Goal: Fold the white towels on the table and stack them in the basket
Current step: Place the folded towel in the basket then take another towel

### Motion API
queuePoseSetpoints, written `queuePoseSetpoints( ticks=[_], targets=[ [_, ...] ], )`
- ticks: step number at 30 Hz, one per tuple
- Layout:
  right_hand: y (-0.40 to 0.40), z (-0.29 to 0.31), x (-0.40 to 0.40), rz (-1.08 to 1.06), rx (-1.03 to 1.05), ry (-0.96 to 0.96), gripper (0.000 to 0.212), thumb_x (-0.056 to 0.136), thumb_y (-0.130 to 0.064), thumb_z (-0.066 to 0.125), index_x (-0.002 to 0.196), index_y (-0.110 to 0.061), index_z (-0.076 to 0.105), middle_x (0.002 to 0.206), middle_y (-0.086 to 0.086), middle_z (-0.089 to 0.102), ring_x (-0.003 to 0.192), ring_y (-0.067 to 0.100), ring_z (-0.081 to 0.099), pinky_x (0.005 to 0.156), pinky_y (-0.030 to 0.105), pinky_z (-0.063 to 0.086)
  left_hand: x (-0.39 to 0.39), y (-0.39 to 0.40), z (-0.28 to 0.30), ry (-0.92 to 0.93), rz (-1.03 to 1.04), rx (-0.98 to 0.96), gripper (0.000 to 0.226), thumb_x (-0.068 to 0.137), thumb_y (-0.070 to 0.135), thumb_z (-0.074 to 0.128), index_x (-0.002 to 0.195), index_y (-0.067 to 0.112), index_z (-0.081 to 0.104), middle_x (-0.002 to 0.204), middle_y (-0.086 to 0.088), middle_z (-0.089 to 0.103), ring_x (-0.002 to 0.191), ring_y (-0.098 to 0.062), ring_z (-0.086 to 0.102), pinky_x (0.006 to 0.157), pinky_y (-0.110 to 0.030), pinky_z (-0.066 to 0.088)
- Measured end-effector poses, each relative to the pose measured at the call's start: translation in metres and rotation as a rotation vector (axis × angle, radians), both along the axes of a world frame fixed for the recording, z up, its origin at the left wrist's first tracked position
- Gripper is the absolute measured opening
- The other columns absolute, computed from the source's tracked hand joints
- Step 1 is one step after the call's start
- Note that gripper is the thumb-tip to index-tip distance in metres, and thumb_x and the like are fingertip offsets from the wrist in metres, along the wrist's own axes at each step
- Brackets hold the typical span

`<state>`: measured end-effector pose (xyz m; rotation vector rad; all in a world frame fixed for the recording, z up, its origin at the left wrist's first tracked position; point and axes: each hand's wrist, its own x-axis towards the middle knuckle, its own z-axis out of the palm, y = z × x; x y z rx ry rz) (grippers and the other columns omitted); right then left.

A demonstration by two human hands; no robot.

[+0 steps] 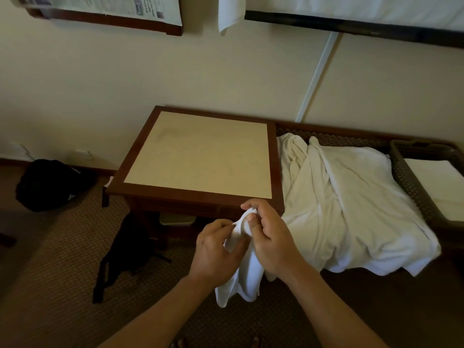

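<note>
A small white towel hangs bunched between my two hands, in front of the square table. My left hand pinches its upper edge from the left. My right hand grips the same top edge from the right, thumb and fingers curled on the cloth. A heap of unfolded white towels lies on the low bench to the right of the table. At the far right stands a dark woven basket with a folded white towel lying flat inside.
The table has a beige top in a dark wood frame and stands against the wall. A black bag sits on the carpet at left, and a dark strapped item lies by the table leg. A white cloth hangs from the wall above.
</note>
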<state>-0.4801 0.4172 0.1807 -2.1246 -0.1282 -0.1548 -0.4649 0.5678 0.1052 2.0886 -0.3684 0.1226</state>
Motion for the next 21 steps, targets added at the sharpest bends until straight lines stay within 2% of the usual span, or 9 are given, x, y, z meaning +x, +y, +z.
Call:
queuePoseSetpoints(
  ticks=[3, 6, 9, 11, 13, 16, 19, 21],
  targets=[
    [0.005, 0.005, -0.001, -0.012, -0.007, -0.062, 0.024, 0.104, -0.022, 0.041, 0.118, -0.038, 0.051, 0.116, -0.020, 0.059, 0.112, 0.003, 0.057, 0.090, 0.011, 0.043, 0.000, -0.007, 0.001, 0.131, 0.072, -0.111, 0.019, 0.093, 0.035, 0.057, 0.092, 0.028, 0.075, 0.101, 0.015, 0.064, 0.089, -0.006, 0.065, 0.073, -0.030, 0.056],
    [0.008, 0.013, -0.001, -0.008, -0.015, -0.162, 0.024, 0.099, -0.029, 0.039, 0.118, -0.038, 0.051, 0.114, -0.024, 0.059, 0.108, 0.006, 0.060, 0.088, 0.012, 0.044, 0.004, -0.006, -0.002, 0.482, 0.073, -0.312, 0.016, 0.086, 0.027, 0.055, 0.086, 0.034, 0.069, 0.097, 0.004, 0.069, 0.086, -0.014, 0.068, 0.073, -0.039, 0.060],
    [0.003, 0.018, 0.001, -0.017, -0.030, -0.210, 0.025, 0.098, -0.025, 0.040, 0.117, -0.032, 0.055, 0.112, -0.022, 0.060, 0.103, 0.008, 0.062, 0.086, 0.014, 0.044, 0.004, 0.000, -0.015, 0.609, -0.059, -0.351, 0.031, 0.081, 0.027, 0.053, 0.108, 0.031, 0.068, 0.112, 0.000, 0.068, 0.103, -0.021, 0.068, 0.086, -0.047, 0.060],
    [-0.001, 0.019, 0.002, -0.036, -0.069, -0.205, 0.027, 0.097, -0.025, 0.039, 0.116, -0.025, 0.058, 0.100, -0.022, 0.059, 0.090, 0.005, 0.061, 0.079, 0.013, 0.043, -0.004, -0.001, -0.017, 0.545, -0.050, -0.345, 0.037, 0.081, 0.029, 0.053, 0.114, 0.030, 0.068, 0.116, 0.005, 0.067, 0.105, -0.014, 0.067, 0.087, -0.046, 0.060],
    [-0.003, 0.018, 0.002, -0.059, -0.125, -0.203, 0.030, 0.096, -0.026, 0.037, 0.117, -0.021, 0.059, 0.094, -0.021, 0.057, 0.082, 0.002, 0.057, 0.074, 0.012, 0.041, -0.012, -0.006, -0.016, 0.343, 0.042, -0.316, 0.034, 0.086, 0.037, 0.056, 0.114, 0.026, 0.073, 0.117, 0.011, 0.067, 0.106, -0.008, 0.066, 0.085, -0.039, 0.060],
    [0.000, 0.015, -0.002, -0.073, -0.179, -0.194, 0.032, 0.096, -0.027, 0.036, 0.119, -0.021, 0.058, 0.103, -0.014, 0.062, 0.091, 0.006, 0.060, 0.076, 0.017, 0.048, -0.018, -0.015, -0.015, 0.084, 0.121, -0.293, 0.030, 0.094, 0.037, 0.063, 0.114, 0.020, 0.075, 0.115, 0.012, 0.069, 0.109, -0.011, 0.067, 0.085, -0.035, 0.060],
    [0.003, 0.009, -0.007, -0.084, -0.193, -0.142, 0.031, 0.096, -0.030, 0.035, 0.120, -0.026, 0.055, 0.102, -0.013, 0.061, 0.092, 0.007, 0.060, 0.076, 0.020, 0.049, -0.021, -0.019, -0.019, 0.047, 0.086, -0.316, 0.027, 0.096, 0.021, 0.059, 0.119, 0.015, 0.073, 0.118, 0.008, 0.071, 0.110, -0.014, 0.068, 0.086, -0.037, 0.060],
    [0.002, 0.004, -0.009, -0.101, -0.194, -0.119, 0.031, 0.096, -0.031, 0.035, 0.120, -0.026, 0.054, 0.099, -0.014, 0.060, 0.087, 0.005, 0.059, 0.071, 0.019, 0.048, -0.022, -0.017, -0.026, 0.113, 0.035, -0.317, 0.032, 0.095, 0.020, 0.049, 0.114, 0.008, 0.073, 0.126, 0.005, 0.069, 0.121, -0.016, 0.064, 0.091, -0.043, 0.058]
  ],
)
